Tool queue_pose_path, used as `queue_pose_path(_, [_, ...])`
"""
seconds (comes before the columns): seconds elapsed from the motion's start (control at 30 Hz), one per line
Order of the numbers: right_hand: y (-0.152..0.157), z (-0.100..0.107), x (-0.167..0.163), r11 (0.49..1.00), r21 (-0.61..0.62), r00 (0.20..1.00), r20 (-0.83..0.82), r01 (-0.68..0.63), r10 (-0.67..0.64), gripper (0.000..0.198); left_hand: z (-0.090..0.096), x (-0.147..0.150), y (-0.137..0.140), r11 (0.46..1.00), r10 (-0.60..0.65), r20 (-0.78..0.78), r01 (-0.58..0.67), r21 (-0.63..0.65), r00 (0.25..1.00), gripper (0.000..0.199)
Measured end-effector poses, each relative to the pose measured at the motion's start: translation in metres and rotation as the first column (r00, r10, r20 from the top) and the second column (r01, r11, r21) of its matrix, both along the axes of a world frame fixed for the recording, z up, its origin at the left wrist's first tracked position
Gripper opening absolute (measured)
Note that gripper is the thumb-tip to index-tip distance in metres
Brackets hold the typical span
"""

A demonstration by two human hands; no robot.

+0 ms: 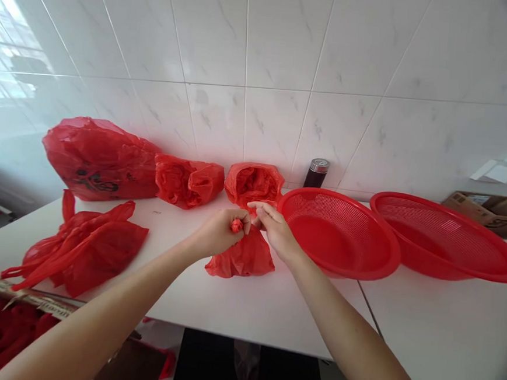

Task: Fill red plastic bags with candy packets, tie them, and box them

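Note:
My left hand (227,232) is closed in a fist, and a twisted bit of red plastic shows in its grip. Below it a small red plastic bag (244,258) sits on the white table (270,308), its body bulging and its top gathered up at my hands. Close on the right is my right hand (275,228), its fingers stretched out towards the left one. Whether its fingertips touch the bag's top I cannot tell. Just behind my hands stands another red bag (254,181) with its mouth crumpled inward.
Red plastic basins (342,232) with perforated walls stand to the right, near a dark flask (317,173) and a cardboard box (493,212). At left lie a knotted red bag (95,242), a large printed bag (98,160) and a crumpled one (188,182). A carton (14,335) of red items is lower left.

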State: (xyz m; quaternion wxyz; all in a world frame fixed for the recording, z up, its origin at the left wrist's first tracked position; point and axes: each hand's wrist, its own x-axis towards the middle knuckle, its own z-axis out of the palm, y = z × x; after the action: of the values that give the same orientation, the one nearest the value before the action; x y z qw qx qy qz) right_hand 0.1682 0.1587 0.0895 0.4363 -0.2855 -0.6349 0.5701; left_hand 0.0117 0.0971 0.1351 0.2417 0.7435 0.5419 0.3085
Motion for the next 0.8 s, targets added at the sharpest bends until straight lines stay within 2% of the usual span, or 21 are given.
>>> queue_pose_path(0.07, [-0.005,-0.007,-0.002,0.985,-0.109,0.991,-0.048,-0.132,0.127,0.026,-0.009,0.002,-0.001,0.985,0.07,-0.06,-0.06,0.16,0.996,0.018])
queue_pose_path(0.13, [-0.012,-0.01,-0.002,0.947,-0.197,0.964,-0.138,-0.253,0.228,0.022,-0.016,0.002,0.0,0.947,0.116,-0.096,-0.081,0.312,0.989,0.022])
queue_pose_path(0.23, [-0.02,-0.01,0.0,0.9,-0.285,0.944,-0.145,-0.328,0.298,0.022,-0.022,0.002,0.002,0.878,0.186,-0.08,-0.129,0.46,0.979,0.024])
queue_pose_path(0.3, [-0.02,-0.01,0.003,0.911,-0.281,0.953,-0.07,-0.303,0.296,0.023,-0.025,0.0,0.0,0.865,0.215,-0.048,-0.168,0.472,0.975,0.021])
queue_pose_path(0.37, [-0.018,-0.008,0.006,0.959,-0.207,0.981,-0.037,-0.192,0.188,0.02,-0.028,-0.003,-0.006,0.886,0.223,-0.048,-0.182,0.425,0.974,0.023])
queue_pose_path(0.47, [-0.015,-0.001,0.01,0.99,-0.131,0.986,-0.161,-0.055,0.034,0.018,-0.034,-0.01,-0.019,0.933,0.197,-0.078,-0.162,0.321,0.977,0.032])
queue_pose_path(0.57, [-0.018,0.005,0.006,0.987,-0.117,0.98,-0.179,-0.109,0.087,0.01,-0.039,-0.017,-0.029,0.931,0.229,-0.064,-0.199,0.306,0.971,0.037])
queue_pose_path(0.67, [-0.022,0.004,-0.005,0.97,-0.082,0.97,-0.097,-0.23,0.222,0.023,-0.038,-0.019,-0.032,0.903,0.268,-0.095,-0.216,0.372,0.959,0.037])
queue_pose_path(0.7, [-0.023,0.003,-0.008,0.969,-0.073,0.969,-0.097,-0.235,0.228,0.024,-0.037,-0.019,-0.032,0.897,0.27,-0.11,-0.208,0.39,0.957,0.036])
queue_pose_path(0.73, [-0.022,0.002,-0.011,0.977,-0.063,0.974,-0.118,-0.203,0.194,0.02,-0.036,-0.019,-0.031,0.894,0.271,-0.121,-0.203,0.4,0.955,0.035])
queue_pose_path(0.8, [-0.019,0.002,-0.014,0.998,-0.055,0.977,-0.21,-0.043,0.031,0.013,-0.035,-0.019,-0.031,0.897,0.264,-0.132,-0.193,0.397,0.956,0.033])
